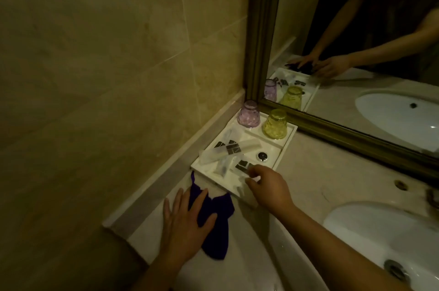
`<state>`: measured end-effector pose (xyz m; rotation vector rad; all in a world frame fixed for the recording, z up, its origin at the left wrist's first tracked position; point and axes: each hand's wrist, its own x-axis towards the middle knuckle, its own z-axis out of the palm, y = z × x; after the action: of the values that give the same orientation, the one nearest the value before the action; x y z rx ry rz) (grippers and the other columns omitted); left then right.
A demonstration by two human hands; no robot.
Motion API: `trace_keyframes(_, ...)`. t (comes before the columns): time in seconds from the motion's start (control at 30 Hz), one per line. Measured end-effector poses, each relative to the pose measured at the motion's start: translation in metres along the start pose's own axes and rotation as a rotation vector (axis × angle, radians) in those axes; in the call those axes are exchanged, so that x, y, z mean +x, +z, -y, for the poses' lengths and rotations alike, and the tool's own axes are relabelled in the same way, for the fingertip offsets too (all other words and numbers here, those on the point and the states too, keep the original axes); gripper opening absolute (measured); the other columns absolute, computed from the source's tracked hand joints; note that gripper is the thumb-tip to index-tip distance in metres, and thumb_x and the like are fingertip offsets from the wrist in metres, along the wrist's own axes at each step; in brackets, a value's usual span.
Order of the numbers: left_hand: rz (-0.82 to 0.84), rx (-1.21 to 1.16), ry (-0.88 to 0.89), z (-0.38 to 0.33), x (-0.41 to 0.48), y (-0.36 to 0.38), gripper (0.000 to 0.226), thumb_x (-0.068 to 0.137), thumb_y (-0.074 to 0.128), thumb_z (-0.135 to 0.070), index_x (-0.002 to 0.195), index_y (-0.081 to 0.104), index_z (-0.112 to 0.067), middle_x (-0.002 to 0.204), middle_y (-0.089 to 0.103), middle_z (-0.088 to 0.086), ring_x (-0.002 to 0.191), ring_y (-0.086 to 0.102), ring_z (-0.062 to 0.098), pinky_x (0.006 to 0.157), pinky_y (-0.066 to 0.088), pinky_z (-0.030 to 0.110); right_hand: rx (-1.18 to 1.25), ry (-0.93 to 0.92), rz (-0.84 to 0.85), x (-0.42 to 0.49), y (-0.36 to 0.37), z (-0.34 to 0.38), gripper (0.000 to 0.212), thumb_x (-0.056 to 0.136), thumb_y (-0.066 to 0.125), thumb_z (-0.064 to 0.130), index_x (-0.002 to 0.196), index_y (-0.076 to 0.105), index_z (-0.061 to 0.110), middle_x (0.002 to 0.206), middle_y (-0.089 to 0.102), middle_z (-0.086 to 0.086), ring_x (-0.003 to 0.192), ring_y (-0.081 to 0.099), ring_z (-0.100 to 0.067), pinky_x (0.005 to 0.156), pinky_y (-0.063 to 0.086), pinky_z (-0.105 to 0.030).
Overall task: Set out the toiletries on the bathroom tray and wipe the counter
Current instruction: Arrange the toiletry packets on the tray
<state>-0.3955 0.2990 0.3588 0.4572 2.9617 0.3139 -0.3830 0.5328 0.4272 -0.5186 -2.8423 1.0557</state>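
Nearest the camera, the left hand [184,226] lies flat on the pale stone worktop [306,172], fingers [177,205] spread open, its palm and thumb pressing on a dark blue cloth [219,224]. The cloth is crumpled, stretching from under the hand toward the near corner of the tray, with one thin end reaching up beside the tray's left corner.

Just beyond and to the right, the right hand [268,186] reaches over the near edge of the white tray [283,145]. Its thumb and forefinger are pinched together on a small clear sachet [243,167] with dark label marks; the other fingers curl loosely.

The tray sits in the corner of the worktop, against the low ledge of the tiled wall [107,53] and near the mirror frame. In its near and middle sections lie several clear wrapped toiletry packets [228,150], some overlapping, and a small round metal piece [262,155] rests on the right side. In the far section stand two upturned tumblers, a purple one [248,114] at left and a yellow one [275,123] at right, well apart from the hands.

To the right, a white basin [370,231] is sunk into the worktop. Behind everything, the gilt-framed mirror [356,29] reflects the tray, tumblers and both arms.
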Motion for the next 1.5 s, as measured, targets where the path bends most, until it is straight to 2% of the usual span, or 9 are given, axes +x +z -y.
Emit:
trace_keyframes(0.2,-0.032,0.011,0.041,0.006,0.006,0.009,0.08,0.078,0.003,-0.084,0.149,0.015,-0.049,0.16,0.024,0.004,0.15,0.005,0.024,0.118,-0.007,0.052,-0.284,-0.028,-0.064,0.048,0.019,0.006,0.023,0.092,0.055,0.034,0.112,0.066,0.029,0.109,0.061,0.0,0.093,0.062,-0.021,0.069,0.053,-0.032)
trace_keyframes(0.43,-0.012,0.005,0.121,0.011,0.016,0.004,0.08,0.078,0.002,-0.085,0.149,0.014,-0.05,0.163,0.017,0.003,0.15,0.0,0.022,0.117,-0.012,0.051,-0.604,-0.244,0.116,0.056,0.021,-0.006,0.032,0.097,0.044,0.04,0.12,0.063,0.028,0.122,0.056,0.0,0.109,0.045,-0.024,0.074,0.05,-0.035)
trace_keyframes(0.67,-0.029,0.009,0.114,0.008,0.014,0.002,0.077,0.081,0.006,-0.082,0.149,0.022,-0.048,0.16,0.027,0.004,0.15,0.009,0.024,0.118,-0.006,0.053,-0.432,-0.348,0.249,0.031,-0.001,-0.022,0.031,0.084,0.063,0.015,0.11,0.072,0.029,0.141,0.052,0.005,0.112,0.05,-0.018,0.091,0.044,-0.028)
trace_keyframes(0.83,0.009,0.005,0.115,0.006,0.013,-0.004,0.069,0.086,0.024,-0.076,0.144,0.04,-0.042,0.149,0.045,0.01,0.143,0.031,0.03,0.116,0.012,0.057,-0.348,-0.401,0.174,0.028,0.0,-0.017,0.024,0.087,0.065,0.022,0.11,0.072,0.023,0.131,0.059,0.004,0.115,0.053,-0.017,0.095,0.044,-0.025)
trace_keyframes(0.97,0.006,-0.002,0.13,0.007,0.012,-0.003,0.067,0.087,0.027,-0.075,0.142,0.042,-0.04,0.146,0.049,0.011,0.141,0.035,0.031,0.114,0.013,0.056,-0.462,-0.498,0.235,0.029,-0.008,-0.022,0.022,0.088,0.063,0.018,0.107,0.073,0.015,0.125,0.065,-0.003,0.118,0.055,-0.022,0.099,0.045,-0.032)
trace_keyframes(1.13,0.01,-0.011,0.132,0.008,0.011,-0.004,0.065,0.085,0.036,-0.073,0.142,0.043,-0.041,0.146,0.048,0.008,0.141,0.035,0.029,0.115,0.015,0.056,-0.362,-0.415,0.196,0.039,-0.019,-0.022,0.019,0.081,0.065,0.001,0.097,0.073,0.007,0.106,0.067,-0.011,0.101,0.063,-0.028,0.085,0.053,-0.039)
trace_keyframes(1.23,-0.005,-0.024,0.136,0.008,0.011,-0.006,0.065,0.085,0.038,-0.072,0.141,0.045,-0.041,0.147,0.047,0.008,0.141,0.035,0.029,0.114,0.02,0.058,-0.386,-0.436,0.069,0.069,-0.006,0.003,0.031,0.086,0.061,0.01,0.116,0.066,0.019,0.123,0.059,-0.001,0.107,0.055,-0.023,0.085,0.052,-0.037)
trace_keyframes(1.37,-0.004,-0.036,0.148,0.007,0.009,-0.01,0.065,0.083,0.042,-0.07,0.139,0.05,-0.038,0.145,0.049,0.009,0.14,0.038,0.03,0.113,0.024,0.06,-0.484,-0.47,0.119,0.107,0.022,0.029,0.042,0.09,0.056,0.014,0.133,0.055,0.02,0.136,0.051,-0.002,0.106,0.053,-0.026,0.079,0.053,-0.041)
trace_keyframes(1.5,-0.019,-0.058,0.149,0.004,0.008,-0.014,0.064,0.08,0.047,-0.068,0.135,0.056,-0.036,0.142,0.053,0.01,0.136,0.043,0.031,0.111,0.026,0.06,-0.577,-0.491,0.165,0.124,0.035,0.031,0.04,0.088,0.058,0.013,0.128,0.056,0.016,0.115,0.056,-0.008,0.101,0.054,-0.029,0.074,0.053,-0.042)
